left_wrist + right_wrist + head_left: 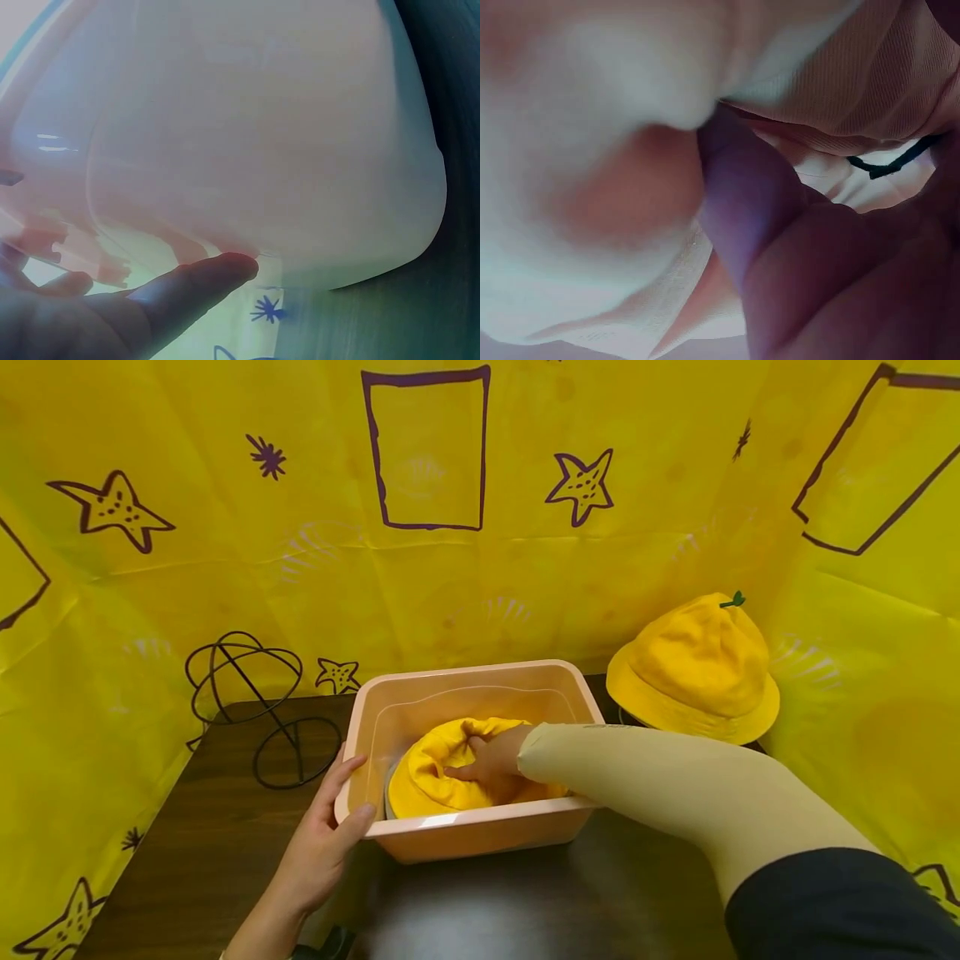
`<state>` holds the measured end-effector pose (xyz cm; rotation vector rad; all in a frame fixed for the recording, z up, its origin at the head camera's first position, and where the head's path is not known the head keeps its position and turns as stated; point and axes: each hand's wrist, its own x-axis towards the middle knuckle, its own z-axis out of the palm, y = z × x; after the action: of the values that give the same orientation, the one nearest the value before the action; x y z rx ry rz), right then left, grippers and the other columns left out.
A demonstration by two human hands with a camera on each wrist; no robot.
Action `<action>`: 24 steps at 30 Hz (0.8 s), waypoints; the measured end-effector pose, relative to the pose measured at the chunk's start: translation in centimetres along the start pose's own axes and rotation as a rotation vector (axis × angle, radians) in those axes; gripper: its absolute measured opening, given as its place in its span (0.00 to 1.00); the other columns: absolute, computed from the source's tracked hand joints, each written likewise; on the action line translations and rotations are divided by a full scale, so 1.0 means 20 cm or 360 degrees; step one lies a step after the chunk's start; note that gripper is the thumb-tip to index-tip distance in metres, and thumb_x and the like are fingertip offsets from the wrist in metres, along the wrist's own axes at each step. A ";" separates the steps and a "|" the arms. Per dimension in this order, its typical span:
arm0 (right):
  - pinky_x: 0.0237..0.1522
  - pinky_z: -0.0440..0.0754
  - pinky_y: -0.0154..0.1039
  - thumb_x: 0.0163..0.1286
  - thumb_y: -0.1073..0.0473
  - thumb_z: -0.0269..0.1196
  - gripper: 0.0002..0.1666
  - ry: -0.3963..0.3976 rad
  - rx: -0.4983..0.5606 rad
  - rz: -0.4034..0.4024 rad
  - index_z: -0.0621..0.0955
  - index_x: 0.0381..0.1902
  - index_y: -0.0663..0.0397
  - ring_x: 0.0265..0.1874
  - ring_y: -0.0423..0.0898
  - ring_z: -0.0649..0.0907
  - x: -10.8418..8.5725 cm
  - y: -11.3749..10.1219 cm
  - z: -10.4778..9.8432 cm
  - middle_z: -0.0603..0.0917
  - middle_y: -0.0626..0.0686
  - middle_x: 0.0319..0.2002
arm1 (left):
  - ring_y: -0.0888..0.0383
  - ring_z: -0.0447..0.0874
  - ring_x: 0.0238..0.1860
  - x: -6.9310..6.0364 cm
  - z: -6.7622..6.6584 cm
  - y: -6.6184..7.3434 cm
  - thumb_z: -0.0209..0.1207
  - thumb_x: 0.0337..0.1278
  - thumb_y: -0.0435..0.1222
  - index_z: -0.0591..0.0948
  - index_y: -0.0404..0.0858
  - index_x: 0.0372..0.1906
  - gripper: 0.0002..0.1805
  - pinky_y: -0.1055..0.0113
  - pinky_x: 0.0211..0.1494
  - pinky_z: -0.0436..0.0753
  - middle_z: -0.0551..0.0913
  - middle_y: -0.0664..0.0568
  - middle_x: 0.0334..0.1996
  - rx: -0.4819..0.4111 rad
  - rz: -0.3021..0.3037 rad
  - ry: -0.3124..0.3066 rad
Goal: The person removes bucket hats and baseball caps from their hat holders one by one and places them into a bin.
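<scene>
- Nearest, at left, we had the left hand (318, 852) curled on the near-left corner of the pink basin (480, 839), thumb over its rim.
- Inside the basin, right of that hand, we saw the crumpled yellow hat (420, 789), its soft folds sunk in the middle and a pale edge at left.
- Our right hand (501, 756) reached into those folds, thumb and forefinger apart; we could not tell whether it gripped cloth.
- Farther left we saw a black wire stand (255, 685); far right, a second yellow hat (693, 668) with a green sprout (735, 600).
</scene>
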<state>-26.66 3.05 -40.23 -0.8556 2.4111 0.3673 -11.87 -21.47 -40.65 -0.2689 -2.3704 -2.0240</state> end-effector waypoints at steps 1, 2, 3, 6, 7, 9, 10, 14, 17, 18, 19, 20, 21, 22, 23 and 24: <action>0.62 0.64 0.68 0.66 0.25 0.54 0.48 0.0004 -0.0009 -0.0010 0.43 0.77 0.12 0.69 0.57 0.65 0.00 0.00 0.00 0.40 0.51 0.80 | 0.31 0.45 0.73 0.00 0.00 0.00 0.54 0.73 0.33 0.57 0.39 0.76 0.32 0.73 0.54 0.74 0.33 0.44 0.79 0.0001 -0.0002 0.0004; 0.62 0.65 0.66 0.66 0.26 0.55 0.48 0.0008 -0.0031 -0.0029 0.43 0.76 0.10 0.67 0.56 0.67 0.01 0.00 -0.01 0.40 0.52 0.80 | 0.31 0.45 0.72 0.00 -0.01 0.00 0.54 0.73 0.32 0.57 0.39 0.76 0.32 0.73 0.54 0.74 0.34 0.45 0.79 -0.0001 -0.0003 0.0006; 0.61 0.66 0.65 0.65 0.28 0.59 0.51 0.0008 -0.0070 -0.0067 0.41 0.75 0.07 0.65 0.56 0.68 0.01 0.00 -0.01 0.39 0.54 0.80 | 0.31 0.46 0.72 0.00 -0.01 0.00 0.54 0.73 0.33 0.57 0.39 0.76 0.32 0.73 0.54 0.74 0.34 0.44 0.79 0.0002 -0.0005 0.0010; 0.57 0.72 0.61 0.60 0.31 0.66 0.56 0.0007 -0.0114 -0.0169 0.41 0.73 0.04 0.63 0.58 0.70 0.02 0.02 -0.02 0.39 0.59 0.79 | 0.30 0.44 0.72 0.01 -0.01 0.00 0.53 0.73 0.32 0.57 0.38 0.76 0.32 0.73 0.54 0.74 0.33 0.45 0.79 -0.0020 0.0011 0.0002; 0.57 0.72 0.61 0.59 0.31 0.67 0.57 0.0004 -0.0110 -0.0204 0.42 0.73 0.04 0.63 0.59 0.70 0.02 0.03 -0.03 0.40 0.59 0.79 | 0.30 0.44 0.72 0.00 -0.01 0.00 0.53 0.73 0.32 0.57 0.37 0.76 0.32 0.73 0.54 0.74 0.33 0.45 0.79 -0.0032 0.0018 -0.0004; 0.59 0.71 0.60 0.56 0.32 0.70 0.58 -0.0018 -0.0092 -0.0268 0.45 0.74 0.06 0.66 0.60 0.68 0.01 0.05 -0.04 0.42 0.60 0.79 | 0.30 0.42 0.72 0.00 0.00 -0.01 0.53 0.73 0.31 0.57 0.36 0.76 0.32 0.73 0.55 0.74 0.32 0.45 0.79 -0.0049 0.0027 -0.0011; 0.60 0.71 0.60 0.56 0.32 0.70 0.58 -0.0025 -0.0102 -0.0308 0.47 0.75 0.08 0.67 0.60 0.67 0.01 0.06 -0.05 0.44 0.60 0.79 | 0.30 0.41 0.73 0.00 0.00 -0.01 0.53 0.73 0.31 0.57 0.36 0.76 0.32 0.73 0.55 0.74 0.32 0.46 0.79 -0.0058 0.0034 -0.0015; 0.68 0.61 0.57 0.59 0.34 0.69 0.53 -0.0048 -0.0079 -0.0429 0.55 0.77 0.17 0.72 0.56 0.60 -0.04 0.09 -0.10 0.50 0.56 0.78 | 0.31 0.42 0.73 0.00 0.00 -0.01 0.53 0.72 0.31 0.57 0.35 0.75 0.32 0.73 0.56 0.73 0.33 0.46 0.79 -0.0052 0.0042 -0.0001; 0.71 0.58 0.52 0.63 0.37 0.67 0.49 -0.0053 -0.0003 -0.0489 0.58 0.78 0.24 0.74 0.52 0.58 -0.11 0.12 -0.13 0.53 0.52 0.78 | 0.31 0.43 0.73 0.00 0.00 -0.02 0.54 0.72 0.31 0.57 0.35 0.75 0.32 0.73 0.56 0.73 0.33 0.46 0.79 -0.0048 0.0039 0.0009; 0.71 0.57 0.50 0.65 0.39 0.67 0.48 -0.0057 0.0051 -0.0505 0.58 0.78 0.26 0.74 0.50 0.58 -0.15 0.13 -0.14 0.53 0.51 0.78 | 0.31 0.44 0.72 0.00 0.00 -0.02 0.54 0.72 0.31 0.57 0.35 0.75 0.32 0.73 0.55 0.73 0.33 0.46 0.79 -0.0047 0.0037 0.0011; 0.72 0.56 0.48 0.65 0.41 0.67 0.47 -0.0057 0.0114 -0.0522 0.59 0.78 0.27 0.74 0.49 0.57 -0.18 0.14 -0.16 0.54 0.50 0.78 | 0.31 0.44 0.72 0.00 0.00 -0.02 0.54 0.72 0.31 0.57 0.36 0.75 0.32 0.73 0.55 0.74 0.33 0.46 0.79 -0.0050 0.0032 0.0009; 0.72 0.55 0.47 0.66 0.43 0.67 0.47 -0.0053 0.0174 -0.0546 0.59 0.78 0.29 0.74 0.48 0.57 -0.22 0.15 -0.18 0.54 0.49 0.78 | 0.32 0.44 0.72 0.00 0.00 -0.02 0.53 0.73 0.31 0.57 0.36 0.75 0.32 0.73 0.55 0.74 0.33 0.46 0.79 -0.0055 0.0032 0.0009; 0.72 0.54 0.46 0.67 0.45 0.67 0.47 -0.0041 0.0229 -0.0574 0.58 0.79 0.31 0.74 0.48 0.56 -0.25 0.17 -0.19 0.54 0.48 0.78 | 0.31 0.44 0.72 0.00 0.01 -0.01 0.53 0.73 0.31 0.57 0.36 0.76 0.32 0.73 0.55 0.74 0.33 0.46 0.79 -0.0059 0.0031 0.0008; 0.72 0.54 0.46 0.67 0.46 0.67 0.47 -0.0021 0.0277 -0.0603 0.58 0.79 0.33 0.74 0.47 0.55 -0.29 0.18 -0.21 0.54 0.48 0.78 | 0.31 0.43 0.73 0.00 0.01 -0.01 0.53 0.73 0.31 0.57 0.36 0.76 0.32 0.73 0.55 0.74 0.32 0.46 0.79 -0.0063 0.0032 0.0007; 0.72 0.53 0.45 0.68 0.47 0.67 0.48 0.0001 0.0325 -0.0622 0.57 0.79 0.33 0.75 0.47 0.55 -0.32 0.20 -0.22 0.53 0.48 0.78 | 0.31 0.43 0.73 0.00 0.01 -0.01 0.53 0.73 0.31 0.57 0.36 0.76 0.32 0.73 0.55 0.74 0.32 0.46 0.79 -0.0067 0.0030 0.0006; 0.72 0.52 0.45 0.68 0.47 0.67 0.48 0.0026 0.0367 -0.0641 0.56 0.79 0.34 0.75 0.46 0.53 -0.36 0.22 -0.23 0.53 0.47 0.78 | 0.31 0.43 0.73 0.00 0.01 -0.01 0.53 0.73 0.31 0.57 0.36 0.76 0.32 0.73 0.55 0.74 0.32 0.46 0.79 -0.0070 0.0027 0.0006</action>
<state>-26.73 8.09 -32.07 -1.2025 2.1703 -0.0708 -11.94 -21.40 -40.91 -0.2847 -2.3156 -2.0697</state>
